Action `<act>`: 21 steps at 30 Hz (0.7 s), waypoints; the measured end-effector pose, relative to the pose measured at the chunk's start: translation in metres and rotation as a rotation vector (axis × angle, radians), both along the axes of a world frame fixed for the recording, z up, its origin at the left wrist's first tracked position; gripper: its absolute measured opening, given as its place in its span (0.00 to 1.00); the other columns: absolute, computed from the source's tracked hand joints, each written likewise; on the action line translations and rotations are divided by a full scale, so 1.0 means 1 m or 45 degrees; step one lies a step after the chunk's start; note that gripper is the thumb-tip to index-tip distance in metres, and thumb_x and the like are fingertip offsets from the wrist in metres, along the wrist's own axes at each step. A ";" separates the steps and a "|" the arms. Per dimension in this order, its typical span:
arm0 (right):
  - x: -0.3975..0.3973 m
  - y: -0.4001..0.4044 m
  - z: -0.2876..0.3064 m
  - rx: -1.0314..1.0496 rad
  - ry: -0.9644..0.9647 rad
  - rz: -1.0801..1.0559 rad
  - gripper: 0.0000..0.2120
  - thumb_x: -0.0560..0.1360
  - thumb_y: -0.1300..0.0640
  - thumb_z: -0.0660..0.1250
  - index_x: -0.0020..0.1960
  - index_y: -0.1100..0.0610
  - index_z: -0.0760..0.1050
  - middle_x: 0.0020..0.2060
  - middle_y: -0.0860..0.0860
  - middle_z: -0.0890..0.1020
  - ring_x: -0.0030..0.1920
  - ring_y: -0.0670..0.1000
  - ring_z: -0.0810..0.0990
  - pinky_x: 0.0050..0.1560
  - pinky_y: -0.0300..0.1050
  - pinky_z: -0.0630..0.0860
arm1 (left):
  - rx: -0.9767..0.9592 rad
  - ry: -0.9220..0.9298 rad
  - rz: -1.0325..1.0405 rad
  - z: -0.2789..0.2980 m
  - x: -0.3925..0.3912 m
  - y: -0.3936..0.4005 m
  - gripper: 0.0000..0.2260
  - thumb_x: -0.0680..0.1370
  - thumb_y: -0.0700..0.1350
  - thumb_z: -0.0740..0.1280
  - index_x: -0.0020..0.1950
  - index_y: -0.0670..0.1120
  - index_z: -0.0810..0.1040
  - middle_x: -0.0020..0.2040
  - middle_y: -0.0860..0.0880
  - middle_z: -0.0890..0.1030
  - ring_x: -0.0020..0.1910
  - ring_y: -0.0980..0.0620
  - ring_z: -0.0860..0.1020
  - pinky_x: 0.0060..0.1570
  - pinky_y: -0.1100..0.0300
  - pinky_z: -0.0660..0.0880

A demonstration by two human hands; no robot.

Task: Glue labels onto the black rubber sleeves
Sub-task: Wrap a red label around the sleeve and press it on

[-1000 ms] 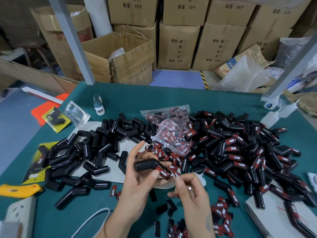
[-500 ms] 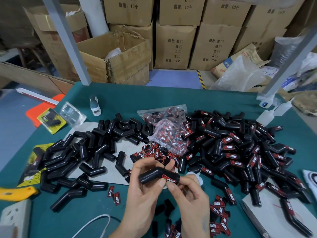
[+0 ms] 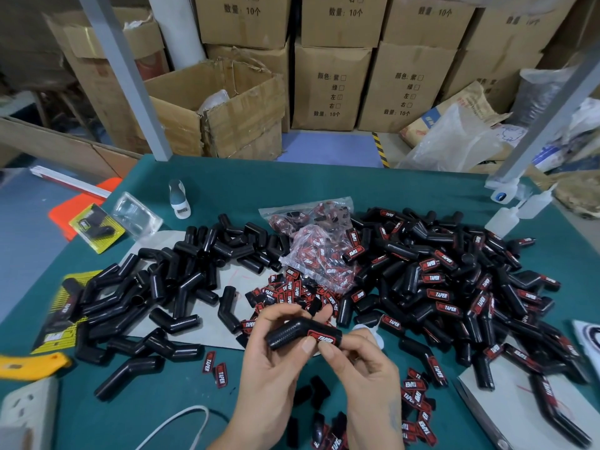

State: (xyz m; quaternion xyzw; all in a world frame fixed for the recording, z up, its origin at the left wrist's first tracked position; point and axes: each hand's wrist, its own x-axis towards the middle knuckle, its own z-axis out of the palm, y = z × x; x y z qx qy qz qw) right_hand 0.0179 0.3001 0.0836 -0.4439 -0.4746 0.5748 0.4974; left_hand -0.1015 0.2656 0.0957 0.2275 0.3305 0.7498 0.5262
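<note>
A green table [image 3: 324,190] carries two heaps: labelled black sleeves [image 3: 454,287] toward 3 o'clock, bare sleeves [image 3: 156,287] toward 9 o'clock, with a clear bag of labels [image 3: 321,251] between them at 12 o'clock. Low in the middle, the left hand [image 3: 276,362] grips a bent black rubber sleeve [image 3: 298,332], its long axis running roughly 9 to 3 o'clock, open end toward 3. The right hand [image 3: 367,368] pinches that end, thumb pressing the red label [image 3: 321,338] facing up. Loose labels [image 3: 415,397] lie around 5 o'clock.
</note>
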 end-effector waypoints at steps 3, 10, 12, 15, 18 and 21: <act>0.000 0.002 0.001 -0.017 0.015 0.019 0.19 0.62 0.44 0.82 0.44 0.57 0.88 0.37 0.48 0.76 0.40 0.45 0.75 0.44 0.39 0.77 | -0.021 0.058 -0.014 -0.002 -0.003 0.000 0.16 0.73 0.37 0.76 0.59 0.44 0.80 0.62 0.29 0.81 0.68 0.34 0.79 0.61 0.46 0.81; 0.000 0.002 0.003 0.005 0.026 0.035 0.17 0.63 0.44 0.81 0.45 0.55 0.88 0.37 0.45 0.76 0.41 0.45 0.75 0.47 0.37 0.76 | -0.058 0.528 0.093 -0.007 -0.007 0.002 0.14 0.74 0.44 0.77 0.59 0.47 0.84 0.59 0.43 0.83 0.61 0.44 0.83 0.59 0.56 0.79; 0.001 0.003 0.003 0.014 0.016 0.019 0.17 0.62 0.43 0.82 0.43 0.55 0.88 0.37 0.44 0.76 0.40 0.45 0.75 0.46 0.35 0.76 | -0.082 0.609 0.100 -0.007 -0.009 0.002 0.14 0.73 0.46 0.77 0.59 0.48 0.85 0.57 0.45 0.82 0.58 0.46 0.82 0.58 0.58 0.79; 0.004 0.005 0.003 0.019 -0.002 0.026 0.21 0.60 0.40 0.83 0.42 0.55 0.88 0.39 0.49 0.78 0.42 0.46 0.77 0.47 0.38 0.79 | -0.061 0.612 0.064 -0.005 -0.014 0.002 0.13 0.73 0.45 0.78 0.57 0.49 0.86 0.57 0.43 0.83 0.57 0.47 0.83 0.57 0.59 0.79; 0.007 0.006 0.004 0.021 -0.015 0.040 0.21 0.60 0.40 0.84 0.42 0.55 0.89 0.41 0.54 0.78 0.44 0.50 0.78 0.48 0.43 0.80 | -0.026 0.628 0.056 -0.002 -0.017 0.002 0.13 0.73 0.46 0.79 0.56 0.50 0.86 0.56 0.43 0.84 0.56 0.47 0.83 0.57 0.61 0.79; 0.010 0.007 0.005 0.065 -0.057 0.050 0.18 0.62 0.41 0.83 0.43 0.53 0.89 0.41 0.54 0.78 0.46 0.54 0.78 0.49 0.46 0.78 | 0.022 0.676 0.065 0.000 -0.018 0.003 0.12 0.74 0.49 0.80 0.56 0.50 0.86 0.56 0.44 0.84 0.56 0.48 0.83 0.58 0.62 0.78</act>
